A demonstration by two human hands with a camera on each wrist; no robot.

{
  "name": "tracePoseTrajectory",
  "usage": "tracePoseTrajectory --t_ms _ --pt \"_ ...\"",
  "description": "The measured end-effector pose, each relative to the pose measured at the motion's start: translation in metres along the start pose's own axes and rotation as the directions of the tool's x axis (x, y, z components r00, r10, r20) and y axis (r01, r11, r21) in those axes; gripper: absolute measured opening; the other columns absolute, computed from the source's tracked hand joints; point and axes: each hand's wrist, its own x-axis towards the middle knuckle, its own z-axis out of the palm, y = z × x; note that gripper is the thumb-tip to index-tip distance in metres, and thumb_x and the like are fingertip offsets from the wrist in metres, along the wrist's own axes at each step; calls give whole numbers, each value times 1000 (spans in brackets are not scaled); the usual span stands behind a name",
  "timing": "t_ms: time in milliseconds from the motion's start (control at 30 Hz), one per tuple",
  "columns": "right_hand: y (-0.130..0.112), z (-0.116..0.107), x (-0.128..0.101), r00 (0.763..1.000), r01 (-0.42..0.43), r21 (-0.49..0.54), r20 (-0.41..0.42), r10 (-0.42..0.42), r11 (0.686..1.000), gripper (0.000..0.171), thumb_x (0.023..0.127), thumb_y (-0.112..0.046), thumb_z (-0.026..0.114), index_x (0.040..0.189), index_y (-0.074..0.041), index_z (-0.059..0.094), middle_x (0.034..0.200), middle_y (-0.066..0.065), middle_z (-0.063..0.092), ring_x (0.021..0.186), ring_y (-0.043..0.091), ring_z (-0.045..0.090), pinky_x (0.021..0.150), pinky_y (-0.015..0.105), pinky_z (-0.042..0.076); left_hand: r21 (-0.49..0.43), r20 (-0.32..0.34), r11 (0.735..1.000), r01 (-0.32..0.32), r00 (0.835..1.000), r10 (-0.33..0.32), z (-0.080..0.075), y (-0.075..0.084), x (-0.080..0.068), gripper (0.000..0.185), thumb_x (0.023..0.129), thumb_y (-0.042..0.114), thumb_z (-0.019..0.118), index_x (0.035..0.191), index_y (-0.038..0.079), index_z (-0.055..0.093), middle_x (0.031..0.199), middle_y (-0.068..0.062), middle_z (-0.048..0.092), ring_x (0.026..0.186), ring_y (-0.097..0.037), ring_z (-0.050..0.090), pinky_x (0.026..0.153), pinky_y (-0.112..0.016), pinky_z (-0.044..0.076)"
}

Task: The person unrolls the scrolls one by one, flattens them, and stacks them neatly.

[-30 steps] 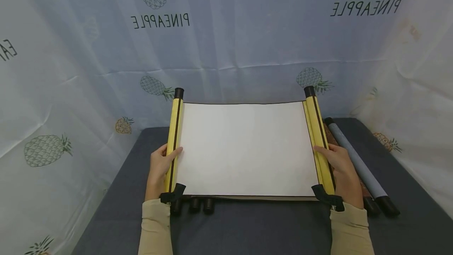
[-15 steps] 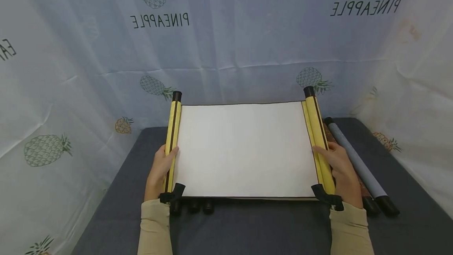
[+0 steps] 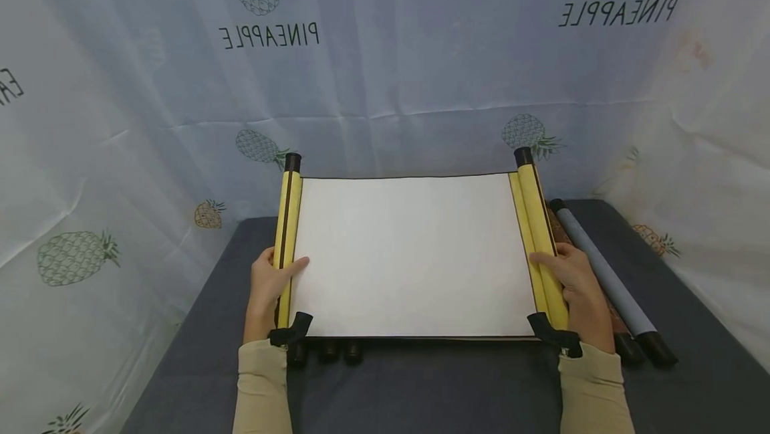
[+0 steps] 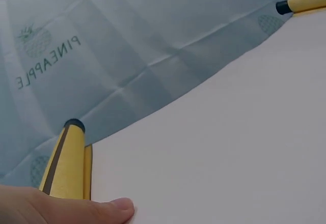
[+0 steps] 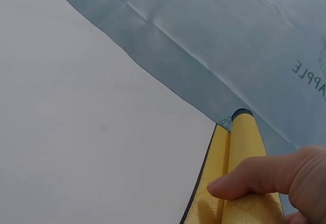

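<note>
Scroll (image 3: 415, 253) paper, white and blank, lies spread between two yellow rolls over the grey desk (image 3: 457, 387). Left hand (image 3: 268, 281) curls round the scroll's left roll (image 3: 286, 220), thumb on the sheet; right hand (image 3: 571, 287) grips the scroll's right roll (image 3: 535, 220). Sheet looks light, thin and easily creased, so the stiff rolls seem the safer hold. Right of the scroll lie more rolled scrolls (image 3: 607, 280); pineapple-print cloth (image 3: 385, 53) hangs behind it.

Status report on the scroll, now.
Left hand grips left roller; right hand grips right roller. Scroll open, blank. Rolled scrolls lie beside right hand.
</note>
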Motion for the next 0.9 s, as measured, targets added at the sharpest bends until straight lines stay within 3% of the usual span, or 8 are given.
tracePoseTrajectory --t_ms 400,633,900 --pt "1 -3 -1 1000 7 6 0 -7 1000 69 92 -36 58 145 1 34 87 -5 55 72 7 56 65 27 51 -16 -55 1000 -15 998 14 -1 -3 4 51 90 27 65 131 -1 50 103 -16 57 74 -16 52 63 -23 44" --pt "3 -10 -1 999 5 17 36 -6 1000 73 92 -42 58 147 -1 33 82 -11 55 72 6 57 67 27 51 -63 -62 998 1 998 -5 -3 -5 4 53 90 29 66 134 5 52 114 -17 59 78 -14 56 65 -21 47" --pt "3 -13 -1 999 -12 35 48 10 999 73 94 -40 56 149 0 29 81 -13 55 72 3 57 66 25 51 -92 -65 994 -62 996 56 -8 -8 4 57 92 30 64 140 5 49 129 -22 60 83 -4 59 69 -14 48"
